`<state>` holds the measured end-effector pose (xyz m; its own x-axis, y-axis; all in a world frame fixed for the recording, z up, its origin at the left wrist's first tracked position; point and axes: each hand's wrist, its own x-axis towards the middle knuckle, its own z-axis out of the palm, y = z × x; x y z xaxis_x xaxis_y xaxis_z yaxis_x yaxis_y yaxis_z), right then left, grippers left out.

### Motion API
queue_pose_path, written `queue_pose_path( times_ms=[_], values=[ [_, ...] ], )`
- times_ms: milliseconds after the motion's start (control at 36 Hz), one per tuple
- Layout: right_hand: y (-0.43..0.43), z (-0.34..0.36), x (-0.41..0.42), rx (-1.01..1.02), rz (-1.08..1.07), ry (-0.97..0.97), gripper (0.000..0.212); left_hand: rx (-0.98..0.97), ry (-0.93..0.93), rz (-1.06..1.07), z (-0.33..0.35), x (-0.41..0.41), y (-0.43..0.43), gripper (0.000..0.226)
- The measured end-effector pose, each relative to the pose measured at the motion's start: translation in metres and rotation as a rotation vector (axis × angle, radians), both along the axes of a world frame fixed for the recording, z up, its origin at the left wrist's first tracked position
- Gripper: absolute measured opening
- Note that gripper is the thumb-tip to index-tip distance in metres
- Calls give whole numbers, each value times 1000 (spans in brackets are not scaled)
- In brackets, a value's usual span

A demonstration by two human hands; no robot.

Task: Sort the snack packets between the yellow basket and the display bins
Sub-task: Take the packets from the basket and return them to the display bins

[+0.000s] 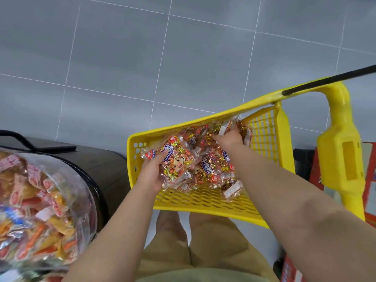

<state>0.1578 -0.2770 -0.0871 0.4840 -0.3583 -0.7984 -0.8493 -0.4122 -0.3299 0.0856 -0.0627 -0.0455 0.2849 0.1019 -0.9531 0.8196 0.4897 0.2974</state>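
A yellow basket (203, 202) stands on the floor in front of me, holding several red-and-gold snack packets (209, 167). My left hand (152, 171) grips a stack of these packets (175, 163) at the basket's left side, thumb on top. My right hand (230, 138) reaches into the far right corner and its curled fingers grip packets (243, 129) there. At the left, a clear curved display bin (40, 210) holds several mixed snack packets in orange, red and yellow.
The basket has a tall yellow handle post (341, 151) with a black bar (329, 79) on the right. A dark counter (97, 159) sits behind the bin. Red cartons (370, 190) stand at the right edge. Grey tiled floor (162, 58) lies beyond.
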Motion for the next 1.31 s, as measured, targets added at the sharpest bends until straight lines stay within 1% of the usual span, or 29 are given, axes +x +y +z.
queue_pose_path(
  times_ms=[28, 83, 194, 250, 361, 417, 472, 500, 556, 611, 667, 778, 806, 861, 889, 972, 1028, 1056, 1111, 1139, 1194, 1222, 1306],
  values=[
    [1, -3, 1, 8, -17, 10, 94, 2, 2, 6, 1, -2, 1, 43],
    [2, -3, 0, 16, -68, 9, 93, 11, -7, 7, 4, -4, 4, 39],
    [8, 15, -13, 64, -83, -3, 73, 63, -62, 0, 16, -8, 14, 38],
    [12, 28, -24, 151, -102, -6, 66, 79, -84, 20, 25, -9, 23, 37],
    [25, 61, -45, 374, -155, -3, 66, 109, -77, 106, 47, -16, 42, 38],
    [36, 77, -54, 471, -163, -71, 63, 125, -78, 134, 60, -22, 51, 31],
    [52, 96, -60, 541, -150, -152, 50, 158, -97, 134, 74, -31, 60, 23],
    [61, 105, -62, 569, -120, -174, 42, 184, -117, 129, 82, -36, 65, 23],
    [80, 124, -65, 620, -47, -184, 36, 231, -157, 125, 96, -47, 77, 20],
    [101, 142, -70, 696, 26, -184, 36, 237, -195, 147, 113, -61, 94, 14],
    [126, 158, -77, 782, 81, -179, 38, 221, -242, 172, 128, -77, 112, 16],
    [181, 180, -103, 826, 378, -248, 39, 230, -376, 287, 161, -120, 158, 9],
    [196, 185, -110, 850, 423, -248, 38, 243, -397, 317, 170, -133, 171, 8],
    [228, 193, -128, 925, 448, -210, 41, 276, -422, 370, 185, -161, 196, 6],
    [244, 197, -138, 995, 443, -171, 44, 289, -428, 397, 192, -177, 210, 7],
    [292, 208, -171, 1265, 398, -20, 42, 332, -465, 448, 209, -226, 252, 24],
    [323, 215, -193, 1274, 436, -9, 42, 360, -491, 469, 218, -258, 277, 30],
    [339, 218, -204, 1236, 483, -28, 38, 365, -505, 485, 222, -274, 288, 30],
    [371, 223, -226, 1140, 608, -106, 15, 377, -526, 524, 229, -303, 307, 31],
    [386, 225, -236, 1114, 663, -153, 7, 393, -529, 544, 232, -318, 315, 33],
    [415, 226, -253, 1118, 740, -220, 23, 425, -536, 596, 238, -344, 329, 34],
    [427, 229, -262, 1144, 742, -206, 33, 435, -539, 621, 241, -356, 335, 34],
    [457, 240, -283, 1174, 730, -75, 85, 460, -542, 711, 247, -387, 350, 35]
  ],
)
